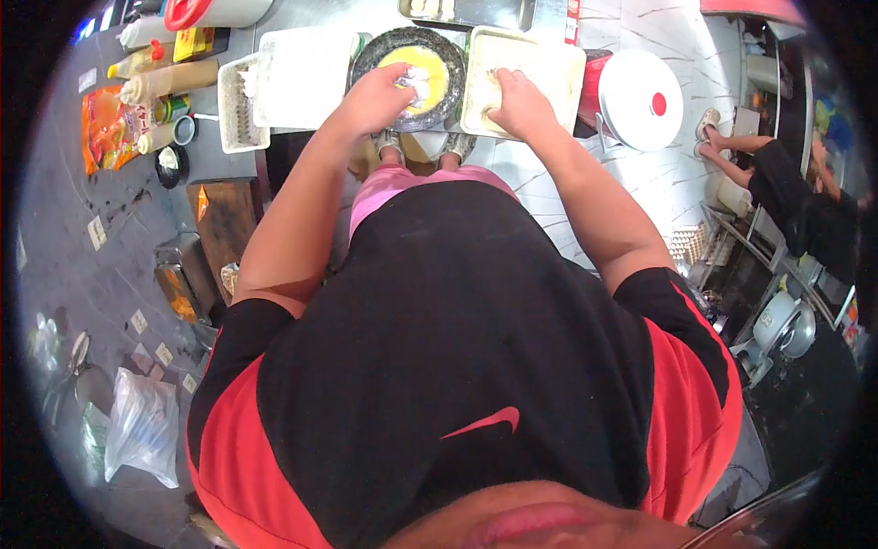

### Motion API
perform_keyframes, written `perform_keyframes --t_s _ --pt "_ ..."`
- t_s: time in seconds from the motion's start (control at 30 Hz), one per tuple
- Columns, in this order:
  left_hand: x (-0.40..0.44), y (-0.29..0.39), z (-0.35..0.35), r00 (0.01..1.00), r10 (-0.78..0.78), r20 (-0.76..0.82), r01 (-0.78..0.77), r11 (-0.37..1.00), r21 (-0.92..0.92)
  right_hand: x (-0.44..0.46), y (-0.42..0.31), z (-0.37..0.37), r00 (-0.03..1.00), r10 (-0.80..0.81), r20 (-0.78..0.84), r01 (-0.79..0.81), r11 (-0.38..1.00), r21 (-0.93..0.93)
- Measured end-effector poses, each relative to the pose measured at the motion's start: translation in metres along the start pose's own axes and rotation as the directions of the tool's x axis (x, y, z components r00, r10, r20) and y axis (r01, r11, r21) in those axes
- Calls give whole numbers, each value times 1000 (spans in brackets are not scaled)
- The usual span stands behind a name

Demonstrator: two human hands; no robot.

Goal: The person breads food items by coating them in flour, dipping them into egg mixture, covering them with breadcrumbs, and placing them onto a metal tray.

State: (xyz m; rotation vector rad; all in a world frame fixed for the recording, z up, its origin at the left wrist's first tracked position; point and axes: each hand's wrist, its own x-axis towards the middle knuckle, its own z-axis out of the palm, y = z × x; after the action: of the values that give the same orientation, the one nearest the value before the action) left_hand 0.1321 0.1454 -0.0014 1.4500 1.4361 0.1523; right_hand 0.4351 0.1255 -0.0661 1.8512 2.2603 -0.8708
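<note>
A dark round pan (pixel 364 66) holds yellow liquid. My left hand (pixel 377 99) reaches in from its left side, fingers curled round a small white piece (pixel 417 82) at the liquid. Right beside the pan is a cream-coloured tray (pixel 574 91) with a pale, crumb-like layer. Over the left part of this tray is my right hand (pixel 526 105), thumb and fingers apart and fingertips down at the layer; I see nothing held in it.
A white tray (pixel 306 78) and a white basket (pixel 245 140) stand left of the pan. Bottles (pixel 174 82) and an orange packet (pixel 101 137) lie farther left. At right are a round white lid (pixel 640 101) and another person (pixel 786 174) by shelving. A metal tray (pixel 503 14) is at the top.
</note>
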Motion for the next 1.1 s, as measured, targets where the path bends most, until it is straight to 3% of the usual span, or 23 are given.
perform_keyframes --t_s 0.07,0.17,0.27,0.3,0.4,0.43,0.53,0.63,0.73,0.87,0.93,1.03,1.1 --pt "0 4 -1 1000 -14 -9 14 1000 18 3 5 0 999 -21 37 19 997 69" --pt "1 -10 3 998 44 -46 -41 997 66 16 27 -5 986 -139 90 97 925 367" --pt "5 -18 4 998 57 -37 -56 998 33 28 56 3 922 -203 330 -176 538 825" --pt "3 -14 4 999 34 -23 -34 999 13 23 55 -7 931 -142 335 -207 551 808" --pt "2 -11 5 1000 18 -6 -18 1000 -23 29 61 -33 989 6 147 -52 950 307" --pt "2 -12 5 1000 20 -6 -20 999 -32 23 61 -33 1000 14 -16 -8 957 291" --pt "3 -11 5 1000 18 18 -17 999 -35 7 50 -31 993 11 -120 14 979 205" --pt "5 -7 8 1000 11 -12 -11 998 59 -7 24 -9 984 10 -181 -13 1000 -15" --pt "1 1 8 995 85 -52 -81 994 80 -10 4 10 973 52 -223 -47 998 29" --pt "-5 17 5 997 65 -32 -64 998 23 8 10 11 1000 -12 10 9 965 264" --pt "-5 18 3 999 38 -8 -38 999 -15 21 31 7 983 -125 132 61 910 409" --pt "-11 26 0 1000 16 11 -16 1000 -23 29 56 16 931 -186 315 -187 500 846" --pt "-9 20 0 999 18 48 -13 996 -89 28 66 8 910 -149 387 -343 253 905"
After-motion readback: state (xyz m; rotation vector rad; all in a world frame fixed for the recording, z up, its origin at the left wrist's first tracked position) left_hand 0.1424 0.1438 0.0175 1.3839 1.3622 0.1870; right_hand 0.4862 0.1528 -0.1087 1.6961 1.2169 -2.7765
